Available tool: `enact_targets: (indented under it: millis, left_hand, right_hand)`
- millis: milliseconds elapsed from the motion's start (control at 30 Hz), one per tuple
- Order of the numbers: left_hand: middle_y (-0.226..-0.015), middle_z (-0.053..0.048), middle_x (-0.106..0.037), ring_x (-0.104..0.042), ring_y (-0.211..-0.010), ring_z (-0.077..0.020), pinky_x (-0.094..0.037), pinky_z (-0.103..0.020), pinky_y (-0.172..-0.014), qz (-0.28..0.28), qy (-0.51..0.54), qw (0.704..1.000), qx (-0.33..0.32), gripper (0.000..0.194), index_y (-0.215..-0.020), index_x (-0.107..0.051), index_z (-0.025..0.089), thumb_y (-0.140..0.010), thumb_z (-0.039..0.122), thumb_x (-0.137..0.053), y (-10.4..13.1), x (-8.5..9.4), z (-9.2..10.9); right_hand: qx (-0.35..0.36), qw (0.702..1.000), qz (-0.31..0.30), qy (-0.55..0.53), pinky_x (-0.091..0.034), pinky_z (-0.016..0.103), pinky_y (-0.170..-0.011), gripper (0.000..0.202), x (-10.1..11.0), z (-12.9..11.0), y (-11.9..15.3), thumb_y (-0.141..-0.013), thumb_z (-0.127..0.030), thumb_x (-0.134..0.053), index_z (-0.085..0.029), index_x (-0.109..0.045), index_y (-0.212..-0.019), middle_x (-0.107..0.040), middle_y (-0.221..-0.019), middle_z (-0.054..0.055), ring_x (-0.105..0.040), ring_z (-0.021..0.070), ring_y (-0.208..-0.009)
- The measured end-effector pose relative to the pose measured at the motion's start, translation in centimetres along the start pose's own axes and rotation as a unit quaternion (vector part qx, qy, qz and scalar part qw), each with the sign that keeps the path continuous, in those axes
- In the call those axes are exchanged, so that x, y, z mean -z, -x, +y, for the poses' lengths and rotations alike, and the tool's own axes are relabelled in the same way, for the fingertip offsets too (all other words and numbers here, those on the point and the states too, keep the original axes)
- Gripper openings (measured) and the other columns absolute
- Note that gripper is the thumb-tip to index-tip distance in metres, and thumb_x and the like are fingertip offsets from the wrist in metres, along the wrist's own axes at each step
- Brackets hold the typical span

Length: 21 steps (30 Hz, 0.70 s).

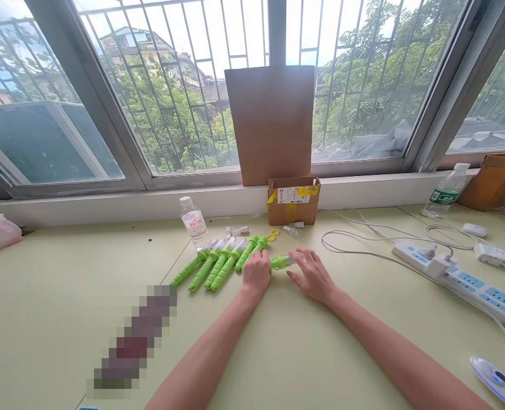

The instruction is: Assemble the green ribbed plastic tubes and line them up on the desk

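Note:
My left hand (256, 272) is closed around a green ridged tube with a clear end (280, 262), held low over the table and pointing right. My right hand (314, 274) is at its clear end, fingertips touching or very close to it, with the thumb spread away below. Left of my left hand lie several similar green tubes (218, 265), most with clear ends pointing away from me. Behind them are small white-and-clear pieces (240, 230) and a yellow ringed piece (273, 234). Another clear piece (292, 230) lies in front of the carton.
A small cardboard box (293, 210) stands by the sill, before a tall brown board (273, 125). Water bottles stand at left (194, 224) and right (444, 191). A power strip (457, 279) with cables occupies the right side. A blurred patch covers something at left.

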<state>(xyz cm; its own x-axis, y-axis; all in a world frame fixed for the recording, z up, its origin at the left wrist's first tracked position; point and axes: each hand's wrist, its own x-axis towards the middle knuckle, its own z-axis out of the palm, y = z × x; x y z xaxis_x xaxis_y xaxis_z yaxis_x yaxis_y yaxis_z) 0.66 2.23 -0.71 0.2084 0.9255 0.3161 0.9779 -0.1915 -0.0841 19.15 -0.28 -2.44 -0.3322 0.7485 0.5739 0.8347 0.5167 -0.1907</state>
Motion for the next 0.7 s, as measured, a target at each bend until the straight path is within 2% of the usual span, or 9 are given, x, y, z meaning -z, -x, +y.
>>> enact_targets:
  millis: [200, 400, 567, 700]
  left_hand:
    - [-0.094, -0.013, -0.056, -0.055, -0.085, -0.0247, -0.041, -0.029, -0.061, 0.034, -0.008, 0.999, 0.033, 0.029, -0.099, -0.056, 0.014, -0.091, 0.024, -0.031, -0.3, 0.2, -0.6]
    - [-0.094, -0.014, -0.055, -0.051, -0.091, -0.028, -0.04, -0.036, -0.072, 0.07, -0.043, 0.996, 0.046, 0.027, -0.095, -0.057, 0.014, -0.09, 0.025, -0.033, -0.5, 0.4, -1.4]
    - [-0.092, -0.014, -0.056, -0.052, -0.089, -0.0272, -0.04, -0.037, -0.072, 0.041, -0.054, 0.995, 0.073, 0.022, -0.099, -0.056, 0.013, -0.087, 0.022, -0.04, -0.4, 0.1, -1.6]
    - [-0.094, -0.013, -0.056, -0.052, -0.089, -0.0266, -0.042, -0.036, -0.071, 0.028, -0.043, 0.996, 0.07, 0.02, -0.099, -0.054, 0.014, -0.082, 0.022, -0.048, -0.3, 0.1, -1.4]
  right_hand:
    - [0.001, 1.0, -0.009, 0.007, -0.04, 0.042, -0.093, 0.046, 0.1, -0.2, -0.1, -0.087, -0.033, -0.049, -0.021, -0.041, -0.131, -0.044, -0.125, 0.015, -0.042, 0.0277, -0.114]
    - [0.004, 1.0, -0.006, 0.01, -0.041, 0.043, -0.092, 0.049, -0.3, 0.1, 0.1, -0.087, -0.031, -0.048, -0.019, -0.038, -0.134, -0.042, -0.125, 0.016, -0.042, 0.0283, -0.115]
    - [0.001, 1.0, -0.001, 0.008, -0.043, 0.044, -0.09, 0.048, -0.6, 0.3, 0.1, -0.087, -0.03, -0.048, -0.019, -0.039, -0.132, -0.042, -0.125, 0.016, -0.043, 0.0286, -0.114]
    - [-0.001, 1.0, -0.004, 0.005, -0.043, 0.044, -0.09, 0.047, -0.4, 0.2, 0.1, -0.087, -0.031, -0.048, -0.019, -0.039, -0.132, -0.042, -0.125, 0.016, -0.043, 0.0289, -0.114]
